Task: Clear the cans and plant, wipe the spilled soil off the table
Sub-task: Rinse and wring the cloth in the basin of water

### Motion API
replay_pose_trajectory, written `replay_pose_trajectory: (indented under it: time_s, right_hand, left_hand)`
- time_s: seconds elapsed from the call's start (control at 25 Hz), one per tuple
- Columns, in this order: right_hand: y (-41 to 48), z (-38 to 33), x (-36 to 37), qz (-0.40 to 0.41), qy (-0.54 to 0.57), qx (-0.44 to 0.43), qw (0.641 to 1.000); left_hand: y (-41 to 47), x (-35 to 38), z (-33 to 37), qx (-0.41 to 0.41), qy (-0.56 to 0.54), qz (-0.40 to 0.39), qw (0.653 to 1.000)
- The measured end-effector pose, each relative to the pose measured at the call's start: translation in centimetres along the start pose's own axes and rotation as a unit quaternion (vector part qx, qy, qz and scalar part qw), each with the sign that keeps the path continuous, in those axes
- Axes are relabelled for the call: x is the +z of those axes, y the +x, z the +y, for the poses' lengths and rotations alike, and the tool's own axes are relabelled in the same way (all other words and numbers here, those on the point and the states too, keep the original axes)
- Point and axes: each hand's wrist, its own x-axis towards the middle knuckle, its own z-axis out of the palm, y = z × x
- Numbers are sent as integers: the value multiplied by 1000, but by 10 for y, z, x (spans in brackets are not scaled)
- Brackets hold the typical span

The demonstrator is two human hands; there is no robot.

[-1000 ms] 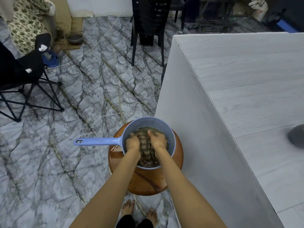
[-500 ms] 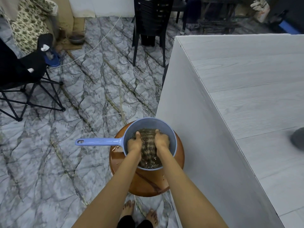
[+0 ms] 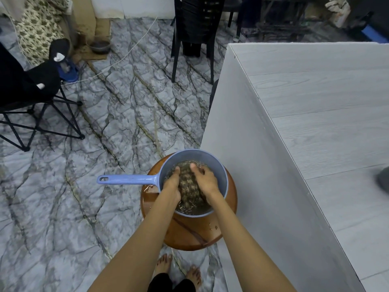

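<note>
A blue plastic dipper (image 3: 223,175) with a long handle stands on a round brown wooden stool (image 3: 189,234) beside the grey table (image 3: 315,127). It holds murky water and a patterned brown cloth (image 3: 189,186). My left hand (image 3: 171,186) and my right hand (image 3: 205,182) are both down in the water, each gripping one side of the cloth with curled fingers. No cans or plant are in view.
The table's tall side panel stands just right of the stool. A dark grey object (image 3: 383,180) lies at the table's right edge. A black folding chair (image 3: 31,98) stands at the left, black plastic chairs (image 3: 193,28) at the back, a bowl (image 3: 100,46) on the marble floor.
Both hands have shifted on the cloth inside the dipper, working it in the water. The dipper and stool have not moved.
</note>
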Motion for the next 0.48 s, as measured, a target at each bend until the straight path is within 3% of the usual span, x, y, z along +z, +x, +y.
replay_pose_trajectory:
  time_s: [0.12, 0.32, 0.48]
  right_hand:
    - [0, 3, -1, -46, -24, -10, 999]
    - [7, 2, -4, 73, -22, -10, 997]
    - [0, 3, -1, -20, -6, -18, 1000]
  left_hand:
    - [-1, 0, -2, 28, 4, -19, 999]
    - [-2, 1, -5, 32, 5, 41, 999]
    - [-3, 1, -4, 7, -29, 26, 999]
